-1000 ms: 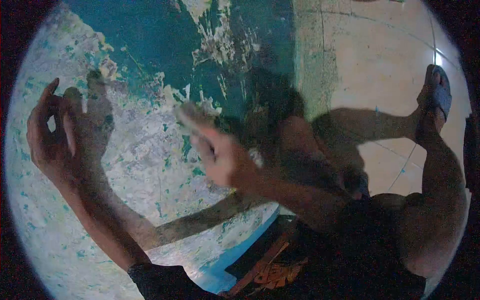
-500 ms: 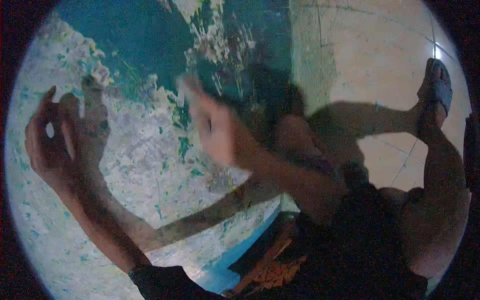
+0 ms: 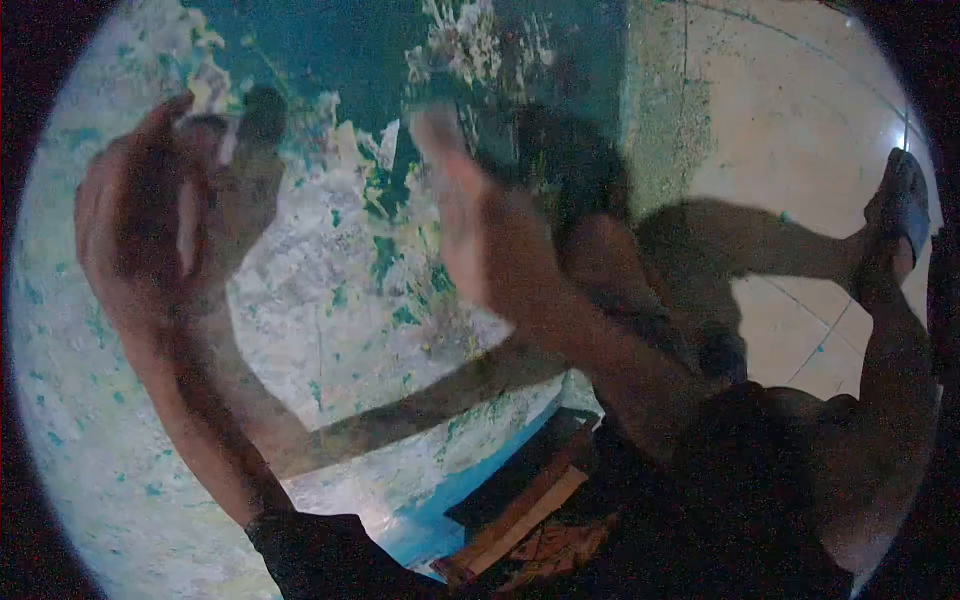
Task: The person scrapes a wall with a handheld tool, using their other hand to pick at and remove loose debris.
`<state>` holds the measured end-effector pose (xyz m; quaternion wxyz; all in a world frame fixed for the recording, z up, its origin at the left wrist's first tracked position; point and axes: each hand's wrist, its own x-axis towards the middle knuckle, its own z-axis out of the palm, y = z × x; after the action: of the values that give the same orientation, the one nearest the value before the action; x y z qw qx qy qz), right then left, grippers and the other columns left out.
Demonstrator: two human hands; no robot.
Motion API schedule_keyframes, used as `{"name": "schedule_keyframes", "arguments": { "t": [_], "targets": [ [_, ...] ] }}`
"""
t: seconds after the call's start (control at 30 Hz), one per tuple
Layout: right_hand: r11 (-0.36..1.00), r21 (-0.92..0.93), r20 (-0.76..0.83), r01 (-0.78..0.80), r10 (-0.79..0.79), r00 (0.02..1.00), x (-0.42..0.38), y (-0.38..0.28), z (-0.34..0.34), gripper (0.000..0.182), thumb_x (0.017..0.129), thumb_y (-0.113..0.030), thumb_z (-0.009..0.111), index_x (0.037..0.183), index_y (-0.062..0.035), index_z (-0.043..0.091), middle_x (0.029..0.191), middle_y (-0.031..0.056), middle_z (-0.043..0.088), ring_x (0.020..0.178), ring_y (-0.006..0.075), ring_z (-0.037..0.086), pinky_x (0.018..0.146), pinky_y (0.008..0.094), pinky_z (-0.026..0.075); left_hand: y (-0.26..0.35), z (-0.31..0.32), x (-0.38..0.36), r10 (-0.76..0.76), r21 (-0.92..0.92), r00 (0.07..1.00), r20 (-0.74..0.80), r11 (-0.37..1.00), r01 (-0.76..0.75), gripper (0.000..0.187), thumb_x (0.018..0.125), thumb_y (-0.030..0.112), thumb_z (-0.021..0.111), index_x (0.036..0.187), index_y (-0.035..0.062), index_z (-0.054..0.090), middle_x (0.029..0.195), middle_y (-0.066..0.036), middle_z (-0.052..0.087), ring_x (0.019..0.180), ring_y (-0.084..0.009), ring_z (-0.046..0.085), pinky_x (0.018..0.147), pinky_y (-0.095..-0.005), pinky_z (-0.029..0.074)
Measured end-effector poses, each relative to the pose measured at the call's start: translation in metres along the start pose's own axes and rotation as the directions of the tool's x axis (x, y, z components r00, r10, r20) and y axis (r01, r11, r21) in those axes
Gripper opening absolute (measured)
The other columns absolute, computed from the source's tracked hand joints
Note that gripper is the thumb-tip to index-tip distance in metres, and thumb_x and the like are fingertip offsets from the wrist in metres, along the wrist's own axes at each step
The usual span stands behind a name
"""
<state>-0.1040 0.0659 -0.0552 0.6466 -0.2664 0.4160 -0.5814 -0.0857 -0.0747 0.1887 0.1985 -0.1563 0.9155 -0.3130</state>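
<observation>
A surface with peeling dark teal paint (image 3: 330, 50) and a mottled pale area (image 3: 290, 260) fills the left and middle. My left hand (image 3: 150, 220) is at the far left over the pale area, its fingers curved and apart, with nothing visible in it. My right hand (image 3: 490, 240) is closed near the ragged paint border. A pale, blurred tip shows at its fingers, but motion hides what it holds. Whether it touches the surface cannot be made out.
Shadows of both arms fall on the surface. Light floor tiles (image 3: 780, 110) and a foot in a sandal (image 3: 897, 210) are at the right. Bent legs and dark clothing fill the lower right. A brown strip-like object (image 3: 525, 520) and a blue area (image 3: 425, 535) show at the bottom.
The view has shifted, so the surface pattern and foot sit differently. Both hands appear farther right in the picture, and the opening between my left fingers looks narrower. My right hand remains blurred.
</observation>
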Motion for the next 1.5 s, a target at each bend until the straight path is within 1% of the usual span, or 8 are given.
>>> {"name": "schedule_keyframes", "arguments": {
  "t": [0.23,0.47,0.63,0.73,0.83,1.0,1.43,1.5],
  "targets": [
    [0.878,-0.209,-0.222,0.43,-0.471,0.854,0.0,0.069,0.036,0.067,0.091,-0.009,0.059,0.155,-0.0042,0.038,0.118,0.0255,0.068,0.087,0.0376,0.072,0.072,0.0501,0.058,0.002,0.005,0.0,0.001,-0.089,0.999,-0.051,0.996,-0.006,0.04,0.085,-0.003,0.069,0.124,0.0067,0.071,0.103,-0.011,0.072,0.095,-0.0231,0.069,0.091,-0.0335,0.052],
    [0.945,-0.166,-0.162,0.282,-0.309,0.937,0.016,0.039,0.007,0.065,0.093,-0.004,0.055,0.155,-0.0032,0.037,0.125,0.0314,0.065,0.083,0.039,0.072,0.076,0.0491,0.058,0.01,0.005,-0.01,-0.196,-0.23,0.978,-0.075,0.957,0.175,0.038,0.087,-0.004,0.068,0.123,0.0058,0.072,0.104,-0.009,0.072,0.093,-0.0216,0.067,0.089,-0.032,0.052],
    [0.866,-0.131,-0.288,0.483,-0.5,0.817,-0.016,0.063,0.046,0.064,0.092,-0.002,0.052,0.154,-0.0023,0.038,0.108,0.0303,0.071,0.078,0.0448,0.072,0.074,0.0563,0.057,-0.004,-0.003,0.004,0.152,-0.005,0.987,-0.061,0.988,-0.152,0.037,0.086,-0.002,0.07,0.122,0.0048,0.072,0.106,-0.009,0.073,0.094,-0.0254,0.068,0.089,-0.0345,0.052],
    [0.968,-0.112,-0.131,0.223,-0.237,0.963,-0.001,0.051,0.025,0.064,0.092,-0.003,0.052,0.155,-0.007,0.038,0.116,0.0282,0.066,0.093,0.0455,0.068,0.084,0.0527,0.055,0.006,0.007,-0.005,-0.076,-0.265,0.992,-0.105,0.963,0.046,0.036,0.086,0.001,0.069,0.121,0.005,0.071,0.106,-0.01,0.073,0.096,-0.0275,0.068,0.091,-0.0357,0.052],
    [0.95,-0.103,-0.109,0.294,-0.305,0.946,-0.007,0.047,0.026,0.065,0.093,-0.001,0.052,0.156,-0.0054,0.037,0.144,0.0273,0.054,0.124,0.0422,0.061,0.103,0.0445,0.05,0.001,0.001,0.002,0.06,-0.012,0.997,-0.045,0.998,-0.061,0.036,0.085,0.003,0.069,0.121,0.0048,0.071,0.106,-0.012,0.072,0.098,-0.0285,0.068,0.093,-0.0363,0.051],
    [0.93,-0.181,-0.256,0.319,-0.357,0.898,0.009,0.034,0.03,0.066,0.091,-0.004,0.054,0.155,-0.0165,0.041,0.094,0.0261,0.072,0.076,0.0451,0.071,0.067,0.054,0.058,0.002,0.003,-0.009,-0.04,-0.095,0.999,-0.031,0.995,0.037,0.037,0.084,0.004,0.071,0.121,0.0053,0.071,0.108,-0.012,0.072,0.101,-0.0283,0.068,0.094,-0.0362,0.05],
    [0.784,-0.468,-0.353,0.407,-0.588,0.728,0.002,0.057,0.052,0.072,0.092,-0.006,0.056,0.157,-0.0323,0.04,0.089,0.0203,0.07,0.067,0.0365,0.068,0.062,0.0485,0.058,0.002,-0.001,0.004,0.031,-0.037,0.998,-0.06,0.999,-0.033,0.038,0.082,0.008,0.074,0.12,0.0096,0.072,0.106,-0.011,0.072,0.099,-0.0293,0.067,0.094,-0.0381,0.049],
    [0.866,-0.415,-0.225,0.279,-0.395,0.891,0.014,0.026,0.025,0.068,0.093,-0.008,0.055,0.156,-0.0308,0.042,0.105,0.0249,0.069,0.085,0.0397,0.071,0.075,0.0499,0.058,0.006,0.002,0.003,-0.005,-0.085,0.998,-0.062,0.996,0.0,0.037,0.083,0.008,0.074,0.119,0.0096,0.072,0.106,-0.01,0.072,0.098,-0.0293,0.067,0.093,-0.0377,0.049]
  ]
}}
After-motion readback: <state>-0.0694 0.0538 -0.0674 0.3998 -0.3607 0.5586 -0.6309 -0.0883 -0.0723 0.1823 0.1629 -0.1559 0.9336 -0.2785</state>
